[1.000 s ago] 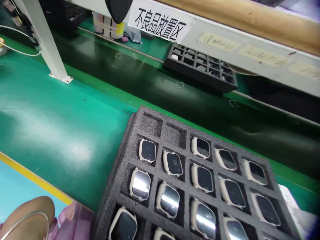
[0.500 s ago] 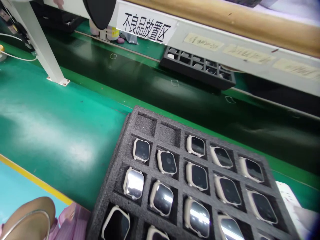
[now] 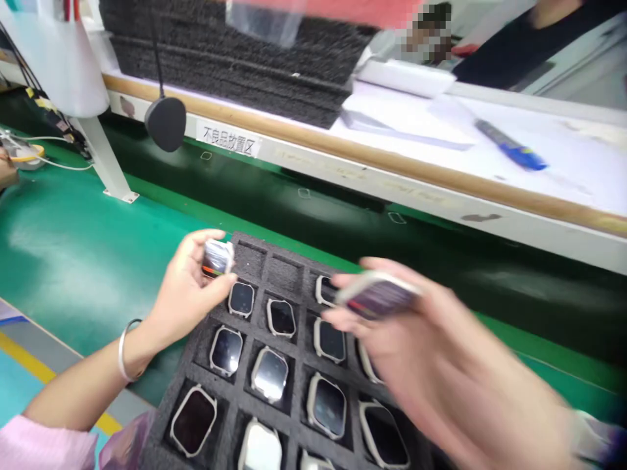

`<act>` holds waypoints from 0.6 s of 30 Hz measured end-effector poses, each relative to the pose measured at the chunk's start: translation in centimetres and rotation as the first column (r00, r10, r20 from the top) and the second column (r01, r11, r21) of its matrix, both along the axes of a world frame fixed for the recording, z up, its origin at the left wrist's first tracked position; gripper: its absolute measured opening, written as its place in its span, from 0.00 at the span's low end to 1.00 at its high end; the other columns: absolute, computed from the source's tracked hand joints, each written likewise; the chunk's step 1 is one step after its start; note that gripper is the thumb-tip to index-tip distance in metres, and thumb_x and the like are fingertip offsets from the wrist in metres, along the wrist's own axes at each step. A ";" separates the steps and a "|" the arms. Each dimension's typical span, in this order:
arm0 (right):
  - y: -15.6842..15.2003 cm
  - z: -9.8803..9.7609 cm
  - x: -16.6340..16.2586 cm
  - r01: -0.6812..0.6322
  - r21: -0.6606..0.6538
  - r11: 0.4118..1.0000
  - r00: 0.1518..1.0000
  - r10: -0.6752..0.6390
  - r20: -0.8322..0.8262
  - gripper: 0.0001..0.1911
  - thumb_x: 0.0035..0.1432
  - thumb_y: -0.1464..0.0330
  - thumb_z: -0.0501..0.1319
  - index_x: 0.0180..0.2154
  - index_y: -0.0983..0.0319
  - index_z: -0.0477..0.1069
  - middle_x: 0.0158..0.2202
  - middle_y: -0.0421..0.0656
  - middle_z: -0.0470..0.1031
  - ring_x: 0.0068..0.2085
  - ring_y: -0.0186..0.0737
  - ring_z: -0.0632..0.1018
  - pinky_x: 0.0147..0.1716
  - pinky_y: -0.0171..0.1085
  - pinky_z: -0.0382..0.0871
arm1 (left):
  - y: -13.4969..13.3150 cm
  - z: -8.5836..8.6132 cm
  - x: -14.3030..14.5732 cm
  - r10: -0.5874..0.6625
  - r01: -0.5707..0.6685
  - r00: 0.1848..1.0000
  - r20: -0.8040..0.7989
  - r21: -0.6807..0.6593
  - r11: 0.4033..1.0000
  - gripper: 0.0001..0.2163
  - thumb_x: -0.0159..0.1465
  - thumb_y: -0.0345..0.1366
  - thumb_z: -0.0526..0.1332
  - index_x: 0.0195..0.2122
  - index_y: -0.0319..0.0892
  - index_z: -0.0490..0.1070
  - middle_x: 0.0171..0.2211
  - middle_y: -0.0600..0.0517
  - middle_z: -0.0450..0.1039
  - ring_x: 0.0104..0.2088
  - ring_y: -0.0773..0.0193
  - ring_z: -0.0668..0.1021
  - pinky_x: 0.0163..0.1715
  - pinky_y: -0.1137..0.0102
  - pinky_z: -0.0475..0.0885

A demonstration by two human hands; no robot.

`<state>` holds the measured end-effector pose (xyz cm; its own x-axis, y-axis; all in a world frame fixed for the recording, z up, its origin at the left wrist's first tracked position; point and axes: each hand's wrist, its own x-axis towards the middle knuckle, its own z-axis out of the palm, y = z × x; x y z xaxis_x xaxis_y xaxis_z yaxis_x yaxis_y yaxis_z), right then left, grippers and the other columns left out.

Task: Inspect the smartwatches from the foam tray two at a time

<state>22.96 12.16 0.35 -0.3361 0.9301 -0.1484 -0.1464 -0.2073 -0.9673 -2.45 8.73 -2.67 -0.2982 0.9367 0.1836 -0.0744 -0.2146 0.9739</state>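
Observation:
My left hand [image 3: 183, 290] is closed around a smartwatch [image 3: 218, 257] with a lit screen, at the upper left corner of the dark foam tray [image 3: 285, 275]. Over the tray's right half, my right hand [image 3: 416, 356] grips another smartwatch [image 3: 378, 297] between thumb and fingers, blurred by motion. Several pale-framed watch cases without straps, among them one [image 3: 323, 406] near the middle, lie screen up in the tray's square pockets. Two pockets at the far left hold nothing. My right forearm and hand cover the tray's right side.
A workbench edge [image 3: 392, 176] with a paper label [image 3: 228, 138] runs across beyond the tray. On the bench are stacked black foam [image 3: 220, 72], white papers [image 3: 401, 114] and a blue marker-like tool [image 3: 512, 145]. A black disc [image 3: 165, 124] hangs at its edge. Another person [image 3: 519, 46] sits opposite.
Both hands have come into view, each with a smartwatch. The camera has tilted up, so the bench top now shows and the tray appears lower and further left.

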 end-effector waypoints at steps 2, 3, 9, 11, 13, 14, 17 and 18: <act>1.3 -0.8 -1.6 -0.066 -0.120 0.991 0.993 0.054 -0.106 0.21 0.59 0.50 0.69 0.47 0.57 0.76 0.46 0.49 0.79 0.36 0.46 0.81 0.36 0.42 0.78 | 1.5 -0.2 1.7 -0.212 0.216 0.975 0.064 -0.077 0.973 0.24 0.53 0.28 0.68 0.50 0.42 0.65 0.41 0.51 0.74 0.38 0.67 0.77 0.34 0.75 0.73; 1.9 -1.3 -2.1 -0.101 -0.158 0.982 0.985 0.077 -0.152 0.23 0.57 0.50 0.71 0.47 0.57 0.75 0.45 0.48 0.79 0.35 0.45 0.81 0.34 0.41 0.77 | 2.2 -0.3 2.5 -0.283 0.292 0.954 0.098 -0.101 0.951 0.26 0.52 0.28 0.69 0.51 0.41 0.64 0.43 0.50 0.74 0.39 0.67 0.77 0.35 0.75 0.73; 3.0 -3.4 -1.9 -0.107 -0.109 0.988 0.981 0.087 -0.174 0.27 0.50 0.70 0.71 0.53 0.57 0.70 0.46 0.45 0.79 0.34 0.40 0.81 0.35 0.37 0.73 | 3.5 -1.1 4.0 -0.391 0.428 0.898 0.201 -0.197 0.882 0.35 0.52 0.29 0.68 0.61 0.42 0.58 0.48 0.47 0.73 0.32 0.70 0.77 0.32 0.74 0.74; 2.7 -3.7 -1.7 -0.129 -0.087 0.988 0.977 0.112 -0.181 0.28 0.48 0.73 0.69 0.52 0.58 0.69 0.46 0.44 0.79 0.34 0.39 0.81 0.36 0.37 0.73 | 3.4 -1.2 3.9 -0.385 0.418 0.904 0.185 -0.199 0.886 0.34 0.54 0.30 0.67 0.62 0.41 0.59 0.48 0.47 0.73 0.30 0.72 0.77 0.32 0.73 0.75; 2.5 -4.0 -1.6 -0.159 -0.073 0.985 0.970 0.142 -0.196 0.27 0.48 0.73 0.68 0.52 0.58 0.69 0.47 0.44 0.79 0.35 0.39 0.81 0.37 0.37 0.74 | 3.4 -1.3 3.9 -0.381 0.407 0.911 0.160 -0.191 0.893 0.33 0.55 0.30 0.67 0.62 0.40 0.59 0.47 0.47 0.73 0.30 0.72 0.77 0.33 0.73 0.76; 2.5 -4.1 -1.7 -0.173 -0.070 0.982 0.967 0.156 -0.203 0.27 0.48 0.73 0.67 0.52 0.58 0.69 0.47 0.45 0.79 0.35 0.38 0.81 0.37 0.37 0.74 | 3.3 -1.3 3.9 -0.380 0.403 0.913 0.147 -0.186 0.896 0.33 0.55 0.29 0.67 0.63 0.40 0.59 0.47 0.48 0.74 0.30 0.72 0.77 0.33 0.73 0.76; 2.5 -4.3 -1.9 -0.209 -0.073 0.975 0.957 0.188 -0.221 0.27 0.49 0.74 0.67 0.52 0.59 0.69 0.46 0.44 0.79 0.35 0.39 0.81 0.38 0.39 0.75 | 3.2 -1.4 3.9 -0.398 0.410 0.912 0.103 -0.178 0.894 0.34 0.56 0.29 0.66 0.64 0.41 0.58 0.45 0.49 0.75 0.30 0.72 0.77 0.33 0.74 0.76; 2.6 -4.4 -1.9 -0.217 -0.074 0.973 0.953 0.196 -0.230 0.27 0.49 0.74 0.67 0.52 0.59 0.69 0.45 0.44 0.79 0.35 0.39 0.82 0.38 0.39 0.76 | 3.1 -1.5 3.8 -0.406 0.415 0.910 0.086 -0.177 0.893 0.34 0.57 0.28 0.66 0.64 0.41 0.58 0.45 0.49 0.75 0.30 0.72 0.78 0.34 0.74 0.76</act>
<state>21.05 14.72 -4.02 -0.5537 0.8215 -0.1358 -0.2967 -0.3471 -0.8896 1.38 11.85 -4.13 0.1164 0.9931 -0.0110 -0.1612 0.0298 0.9865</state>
